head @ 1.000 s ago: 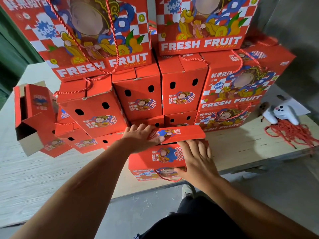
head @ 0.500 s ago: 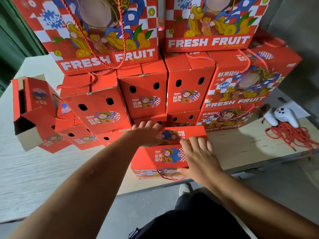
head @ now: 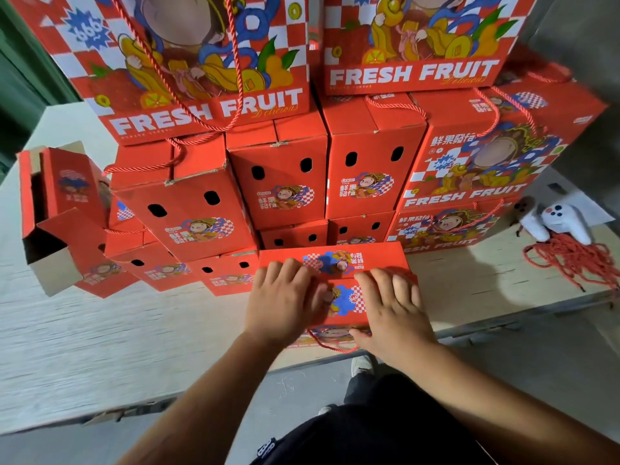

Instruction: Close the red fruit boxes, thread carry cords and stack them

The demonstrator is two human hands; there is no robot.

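Note:
A red fruit box [head: 345, 297] stands at the table's front edge, its far top flap [head: 335, 260] folded down over the near one. My left hand [head: 285, 302] lies flat on the left of the top, fingers straight, pressing it. My right hand [head: 396, 313] presses the right side with straight fingers, its thumb down the front face by a red carry cord [head: 330, 345] that loops out low on the box. Behind rises a stack of closed red boxes [head: 281, 176], several with cords.
An open box [head: 57, 223] lies tipped on its side at the left. A heap of loose red cords [head: 570, 260] and a white controller [head: 560, 223] sit on the table [head: 84, 330] at the right. Large "FRESH FRUIT" boxes [head: 201, 62] top the stack.
The far flap, lifted a second ago under my left hand, now lies flat on the box. Both hands have slid onto the top and press it down.

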